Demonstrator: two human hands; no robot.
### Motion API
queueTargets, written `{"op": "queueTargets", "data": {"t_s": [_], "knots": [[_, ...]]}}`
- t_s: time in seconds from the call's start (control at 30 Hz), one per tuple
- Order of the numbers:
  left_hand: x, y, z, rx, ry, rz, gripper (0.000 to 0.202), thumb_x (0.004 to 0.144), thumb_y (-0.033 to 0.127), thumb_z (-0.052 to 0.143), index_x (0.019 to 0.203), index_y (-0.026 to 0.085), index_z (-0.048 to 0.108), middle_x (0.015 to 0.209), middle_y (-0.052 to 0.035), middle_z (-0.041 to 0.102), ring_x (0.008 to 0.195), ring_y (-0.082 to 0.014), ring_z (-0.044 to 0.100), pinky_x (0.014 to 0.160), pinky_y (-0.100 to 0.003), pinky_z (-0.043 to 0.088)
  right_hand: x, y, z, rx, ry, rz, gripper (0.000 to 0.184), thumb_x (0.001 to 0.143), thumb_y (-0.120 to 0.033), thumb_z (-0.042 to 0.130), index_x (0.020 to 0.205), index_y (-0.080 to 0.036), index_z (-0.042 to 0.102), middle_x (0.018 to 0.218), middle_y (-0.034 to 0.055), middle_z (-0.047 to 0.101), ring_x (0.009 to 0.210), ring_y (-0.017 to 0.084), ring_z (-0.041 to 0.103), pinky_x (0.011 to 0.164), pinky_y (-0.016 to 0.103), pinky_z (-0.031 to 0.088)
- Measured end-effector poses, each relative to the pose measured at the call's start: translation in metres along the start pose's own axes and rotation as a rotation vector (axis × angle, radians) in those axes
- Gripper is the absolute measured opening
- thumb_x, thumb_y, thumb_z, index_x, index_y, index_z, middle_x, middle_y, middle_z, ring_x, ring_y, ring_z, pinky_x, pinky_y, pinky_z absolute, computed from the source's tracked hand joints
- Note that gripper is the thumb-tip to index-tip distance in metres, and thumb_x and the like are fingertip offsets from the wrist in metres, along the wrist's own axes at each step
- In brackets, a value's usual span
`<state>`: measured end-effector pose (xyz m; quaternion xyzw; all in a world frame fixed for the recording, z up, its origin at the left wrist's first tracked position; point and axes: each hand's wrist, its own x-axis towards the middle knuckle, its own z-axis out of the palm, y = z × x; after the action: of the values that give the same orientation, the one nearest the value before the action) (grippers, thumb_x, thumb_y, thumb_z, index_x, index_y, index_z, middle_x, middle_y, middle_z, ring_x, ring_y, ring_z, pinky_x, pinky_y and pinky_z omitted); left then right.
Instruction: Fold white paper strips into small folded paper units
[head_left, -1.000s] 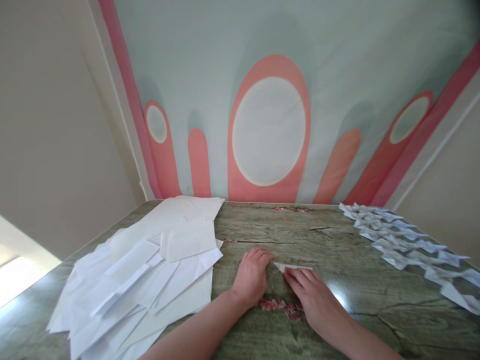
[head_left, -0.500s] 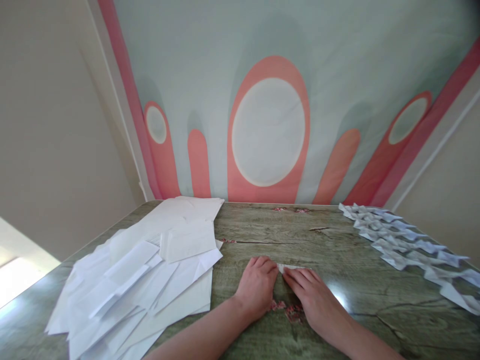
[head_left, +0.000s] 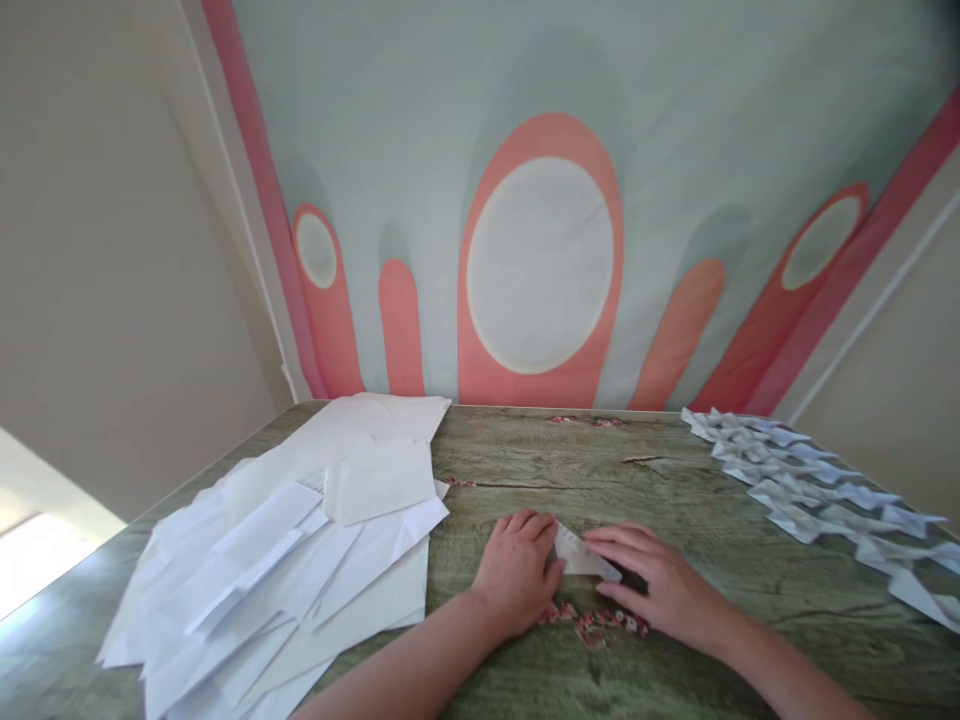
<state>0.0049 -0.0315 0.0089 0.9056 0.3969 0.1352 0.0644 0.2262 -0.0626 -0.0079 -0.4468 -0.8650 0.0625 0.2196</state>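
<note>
A small folded white paper (head_left: 579, 556), tapering to a point on its right, lies on the table between my hands. My left hand (head_left: 516, 572) is closed over its left end, the thumb by its lower left edge. My right hand (head_left: 654, 580) is curled around its right end, fingertips on the upper edge and thumb by the lower corner. A gap shows between that thumb and the fingers. The underside of the paper is hidden.
A large spread pile of white paper sheets (head_left: 375, 585), some folded, covers the table's left side. Several rows of zigzag folded paper pieces (head_left: 810, 485) lie at the right. A printed backdrop (head_left: 420, 130) stands behind the wood-patterned table (head_left: 555, 455).
My right hand has moved right and its thumb and fingers have parted. More of the folded paper now shows, as a pointed shape. My left hand stays almost in place.
</note>
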Motion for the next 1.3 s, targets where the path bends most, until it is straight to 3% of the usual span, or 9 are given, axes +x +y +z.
{"op": "queueTargets", "data": {"t_s": [0.1, 0.2, 0.47, 0.73, 1.13, 1.3], "knots": [[0.001, -0.005, 0.000, -0.002, -0.014, -0.023, 0.044, 0.087, 0.038, 0.046, 0.127, 0.019, 0.045, 0.128, -0.0054, 0.049, 0.118, -0.0231, 0.037, 0.099, -0.040, 0.030, -0.006, 0.018, -0.007, 0.050, -0.014, 0.080, 0.041, 0.080, -0.033, 0.058, 0.121, -0.024, 0.054, 0.120, 0.0084, 0.058, 0.109, 0.022, 0.053, 0.091, 0.039, 0.044], [0.001, -0.007, 0.000, -0.013, -0.010, -0.036, 0.049, 0.086, 0.046, 0.045, 0.127, 0.018, 0.045, 0.130, -0.0067, 0.047, 0.120, -0.0254, 0.035, 0.100, -0.042, 0.029, -0.008, 0.024, -0.011, 0.062, -0.047, 0.065, 0.040, 0.080, -0.026, 0.057, 0.120, -0.024, 0.055, 0.118, 0.0075, 0.059, 0.108, 0.020, 0.055, 0.092, 0.037, 0.044], [0.002, -0.007, 0.002, -0.026, 0.009, -0.012, 0.041, 0.087, 0.039, 0.048, 0.124, 0.022, 0.049, 0.131, -0.0067, 0.047, 0.121, -0.0258, 0.035, 0.100, -0.044, 0.029, 0.000, 0.012, -0.015, -0.112, -0.053, -0.169, 0.028, 0.087, -0.015, 0.045, 0.110, -0.020, 0.061, 0.095, 0.0071, 0.069, 0.087, 0.017, 0.062, 0.085, 0.037, 0.045], [0.003, -0.008, 0.004, -0.033, -0.007, 0.049, 0.036, 0.089, 0.032, 0.046, 0.123, 0.022, 0.050, 0.131, -0.0057, 0.048, 0.123, -0.0235, 0.035, 0.102, -0.042, 0.029, -0.001, 0.001, -0.011, -0.304, -0.058, -0.265, 0.025, 0.089, -0.011, 0.043, 0.103, -0.017, 0.062, 0.097, 0.0063, 0.067, 0.087, 0.017, 0.060, 0.089, 0.038, 0.042], [0.002, -0.009, 0.006, -0.051, 0.015, 0.051, 0.035, 0.089, 0.030, 0.046, 0.122, 0.021, 0.050, 0.132, -0.0062, 0.047, 0.122, -0.0238, 0.036, 0.101, -0.041, 0.030, -0.002, 0.004, 0.002, -0.081, 0.050, -0.048, 0.023, 0.085, -0.015, 0.048, 0.094, -0.023, 0.068, 0.100, 0.0048, 0.066, 0.092, 0.018, 0.059, 0.084, 0.037, 0.043], [0.004, -0.009, 0.008, -0.040, 0.005, 0.147, 0.032, 0.090, 0.024, 0.043, 0.121, 0.020, 0.050, 0.128, -0.0060, 0.050, 0.120, -0.0217, 0.040, 0.101, -0.038, 0.031, 0.000, 0.006, 0.005, 0.076, 0.048, 0.064, 0.018, 0.082, -0.022, 0.053, 0.089, -0.025, 0.069, 0.100, 0.0044, 0.065, 0.092, 0.020, 0.059, 0.083, 0.036, 0.045]]}}
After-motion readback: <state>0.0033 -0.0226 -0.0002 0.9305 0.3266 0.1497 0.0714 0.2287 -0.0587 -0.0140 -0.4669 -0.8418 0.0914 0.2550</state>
